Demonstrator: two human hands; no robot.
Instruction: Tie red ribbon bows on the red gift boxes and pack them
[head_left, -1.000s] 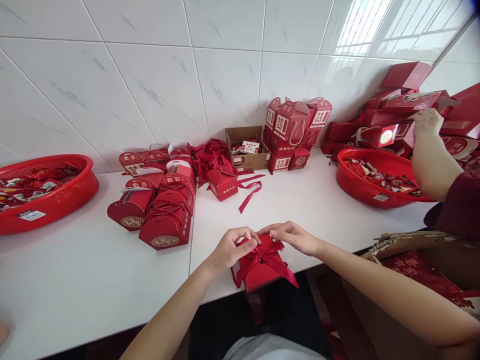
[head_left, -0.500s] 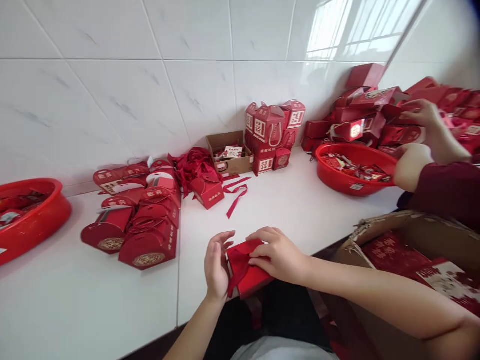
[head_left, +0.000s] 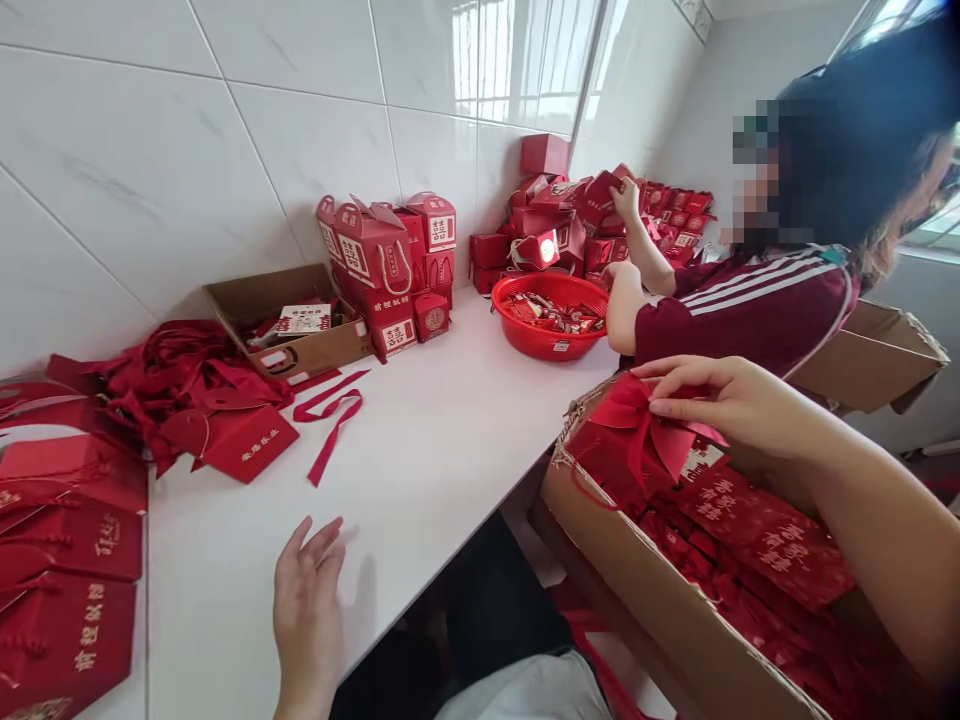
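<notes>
My right hand [head_left: 724,400] grips a red gift box tied with a red ribbon bow [head_left: 637,430] and holds it over the open cardboard carton [head_left: 637,590] at my right, which holds several red boxes. My left hand [head_left: 307,605] hovers open, fingers apart, over the white table [head_left: 420,450] near its front edge, holding nothing.
Red gift boxes [head_left: 67,560] lie at the left, with loose red ribbons [head_left: 180,375] and a small brown box [head_left: 289,325] behind. A stack of red boxes [head_left: 386,265] stands by the wall. A person in a maroon jacket [head_left: 750,300] reaches over a red basin [head_left: 551,315] of sweets.
My right hand carried the ribboned box from the table edge rightwards over the carton. My left hand let go and stayed by the table. My view swung to the right.
</notes>
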